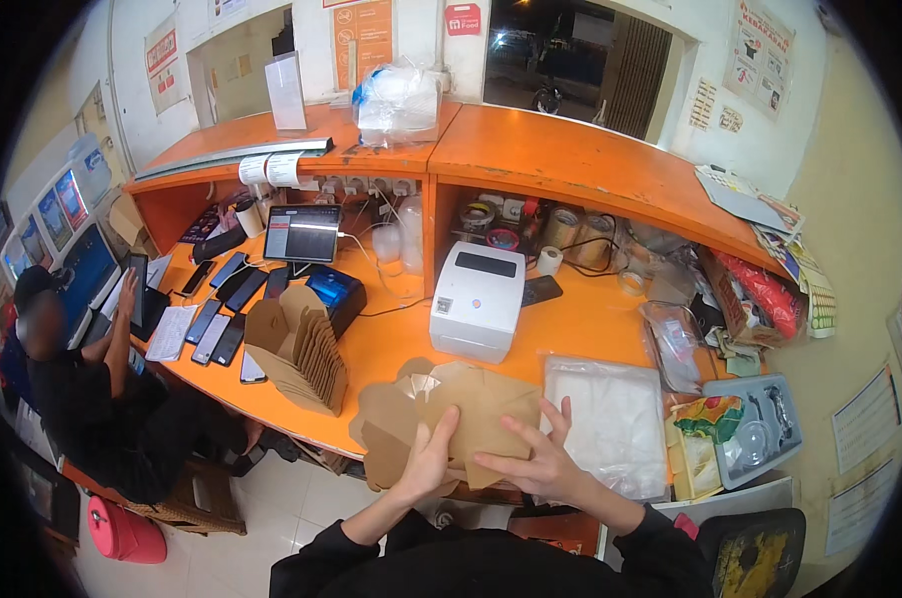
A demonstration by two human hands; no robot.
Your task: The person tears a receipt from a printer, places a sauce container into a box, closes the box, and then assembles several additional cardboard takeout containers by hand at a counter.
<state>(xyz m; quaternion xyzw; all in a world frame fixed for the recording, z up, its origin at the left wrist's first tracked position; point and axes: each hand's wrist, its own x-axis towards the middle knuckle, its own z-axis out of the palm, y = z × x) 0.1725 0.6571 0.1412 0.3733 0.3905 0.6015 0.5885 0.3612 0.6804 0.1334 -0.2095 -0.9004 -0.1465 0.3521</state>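
Over the counter's front edge, my left hand (430, 460) grips the left side of a brown kraft paper food box (484, 404), its thumb lying along the cardboard. My right hand (544, 460) has its fingers spread over the box's right side and holds a folded flap there. Under and left of this box show more kraft box blanks (387, 430) with rounded flaps. Farther left, a nested row of folded kraft boxes (301, 355) stands on the orange counter (391, 340). A pack of clear plastic bags (608, 418) lies just right of my right hand.
A white label printer (477, 299) stands beyond the box. Several phones (212, 336), a tablet (301, 233) and a blue-lit device (335, 291) occupy the left. A grey cutlery tray (757, 433) sits far right. A person (92, 389) sits at left, holding a tablet.
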